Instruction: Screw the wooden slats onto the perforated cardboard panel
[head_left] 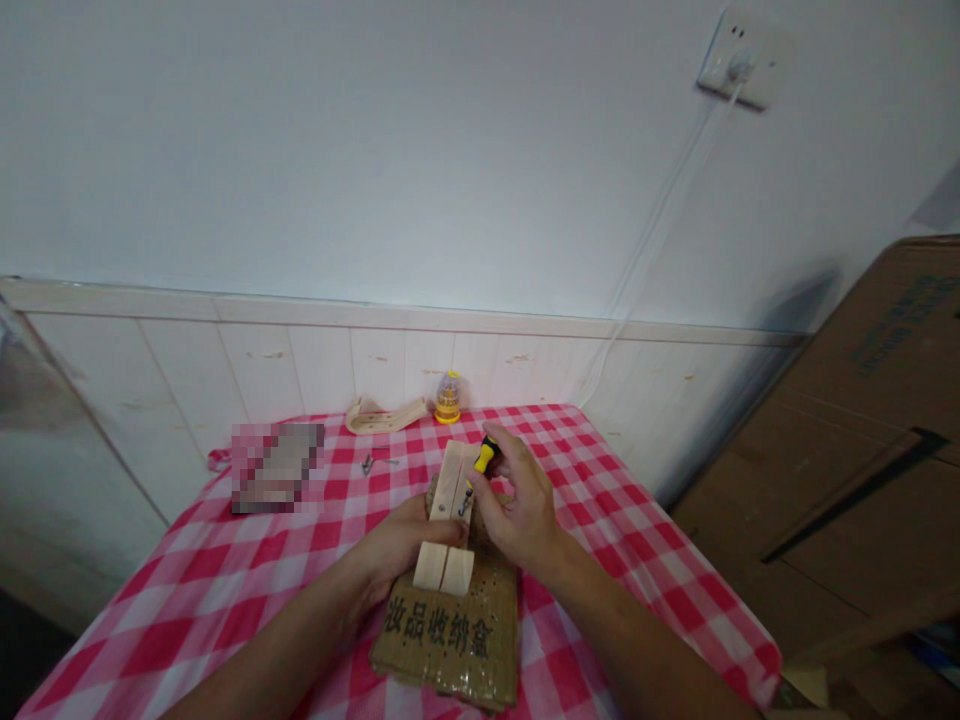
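My right hand (520,497) is closed round a yellow and black screwdriver (484,458), its tip pointing down at a small metal screw or hook on a pale wooden piece. That slotted wooden piece (448,480), with a curled-up near end, rests over a folded cardboard sheet (442,645) printed with black characters. Gripping the wooden piece from its left side is my left hand (409,540), its fingers partly hidden beneath the wood. A small screw head shows on the wood left of the screwdriver tip.
Behind the work lie a similar curved wooden piece (386,416), a yellow screwdriver-bit holder (448,398) and small metal parts (367,464). A blurred flat rectangular object (279,468) lies left on the checkered tablecloth (585,470). Large cardboard boxes (840,480) stand at right.
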